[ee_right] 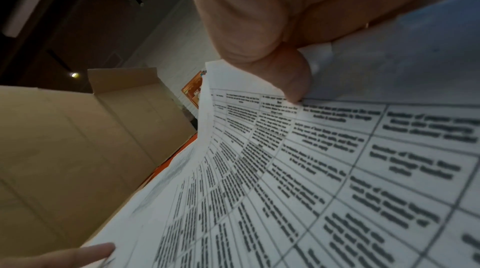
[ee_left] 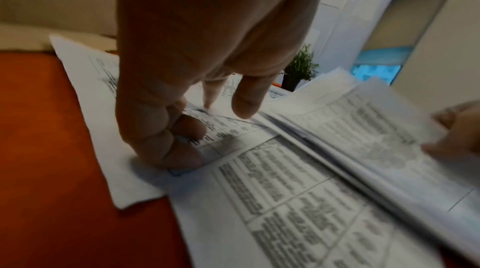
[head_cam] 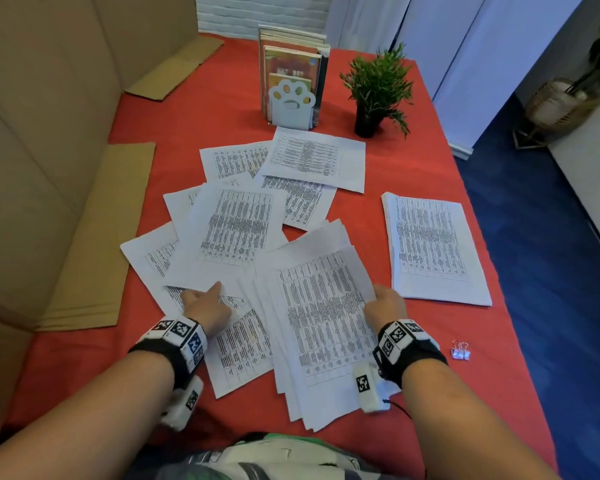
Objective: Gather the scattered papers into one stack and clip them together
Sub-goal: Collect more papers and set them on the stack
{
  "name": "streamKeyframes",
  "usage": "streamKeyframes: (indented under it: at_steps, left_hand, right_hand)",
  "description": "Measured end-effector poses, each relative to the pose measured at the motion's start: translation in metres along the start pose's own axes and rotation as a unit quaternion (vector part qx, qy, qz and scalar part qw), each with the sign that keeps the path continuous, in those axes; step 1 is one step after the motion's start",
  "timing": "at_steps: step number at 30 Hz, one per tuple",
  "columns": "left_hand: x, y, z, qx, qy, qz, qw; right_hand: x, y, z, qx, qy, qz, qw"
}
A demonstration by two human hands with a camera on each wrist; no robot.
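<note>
Several printed sheets (head_cam: 236, 230) lie scattered and overlapping across the red table (head_cam: 440, 341). My right hand (head_cam: 385, 306) pinches the right edge of a loose bundle of papers (head_cam: 326, 323), thumb on top (ee_right: 285, 71), and that edge is lifted off the table (ee_left: 363, 128). My left hand (head_cam: 205, 304) rests on a sheet at the left. Its index finger (ee_left: 207, 99) is straight and touches the paper, and its other fingers are curled with the knuckles down. A neat stack (head_cam: 433, 247) lies apart at the right. A small binder clip (head_cam: 460, 351) sits beside my right wrist.
A paw-shaped bookend with books (head_cam: 291, 102) and a potted plant (head_cam: 378, 84) stand at the back. Flat cardboard (head_cam: 94, 237) and a large cardboard box (head_cam: 32, 133) line the left side. The table's right edge (head_cam: 492, 271) drops to blue floor.
</note>
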State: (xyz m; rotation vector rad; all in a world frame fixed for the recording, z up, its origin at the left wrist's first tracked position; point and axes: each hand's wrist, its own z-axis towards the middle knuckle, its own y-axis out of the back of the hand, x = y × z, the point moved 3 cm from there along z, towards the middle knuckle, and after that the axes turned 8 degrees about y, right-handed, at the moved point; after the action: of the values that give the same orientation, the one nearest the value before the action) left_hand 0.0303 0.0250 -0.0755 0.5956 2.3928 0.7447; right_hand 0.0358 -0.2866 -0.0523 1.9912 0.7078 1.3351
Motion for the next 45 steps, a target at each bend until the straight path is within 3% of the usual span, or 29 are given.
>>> streamKeyframes:
  at_steps: [3, 7, 10, 13, 15, 17, 18, 22, 25, 27, 32, 40, 45]
  left_hand:
    - [-0.001, 0.010, 0.000, -0.023, -0.011, 0.072, 0.997]
    - [0.003, 0.020, 0.000, -0.026, 0.013, 0.078, 0.997]
    - [0.001, 0.026, -0.004, -0.038, 0.022, 0.090, 0.995]
    - [-0.015, 0.027, -0.018, -0.062, -0.043, 0.026, 0.997]
    - [-0.035, 0.023, -0.036, 0.017, -0.115, -0.117, 0.986]
    - [-0.056, 0.020, -0.053, 0.127, -0.152, -0.257, 0.946]
    - [-0.064, 0.021, -0.059, 0.150, -0.162, -0.298, 0.929]
    - [-0.081, 0.034, -0.075, 0.050, -0.251, -0.350, 0.901]
    - [-0.082, 0.033, -0.085, 0.024, -0.291, -0.345, 0.892]
    - [-0.076, 0.032, -0.084, 0.010, -0.287, -0.366, 0.885]
    - [-0.067, 0.029, -0.081, 0.051, -0.285, -0.382, 0.878]
    - [-0.080, 0.022, -0.094, 0.045, -0.301, -0.426, 0.852]
    - [-0.088, 0.028, -0.107, -0.045, -0.325, -0.446, 0.832]
  right_hand:
    - [-0.008, 0.019, 0.001, -0.062, -0.003, 0.023, 0.998]
    - [-0.010, 0.050, 0.003, -0.198, -0.001, 0.112, 0.974]
    - [0.000, 0.066, 0.008, -0.237, 0.025, 0.174, 0.955]
    - [0.021, 0.071, 0.011, -0.193, 0.064, 0.223, 0.953]
    - [0.036, 0.064, 0.009, -0.119, 0.084, 0.259, 0.955]
    - [0.048, 0.050, 0.004, -0.050, 0.081, 0.291, 0.952]
    - [0.054, 0.044, 0.000, -0.033, 0.083, 0.294, 0.952]
    - [0.070, 0.034, -0.012, -0.065, 0.139, 0.306, 0.940]
    - [0.077, 0.031, -0.015, -0.071, 0.161, 0.342, 0.923]
    - [0.079, 0.032, -0.017, -0.066, 0.160, 0.368, 0.914]
    - [0.072, 0.031, -0.017, -0.072, 0.128, 0.448, 0.882]
    - [0.069, 0.033, -0.013, -0.064, 0.098, 0.480, 0.869]
    - [0.060, 0.030, -0.013, -0.054, 0.081, 0.478, 0.873]
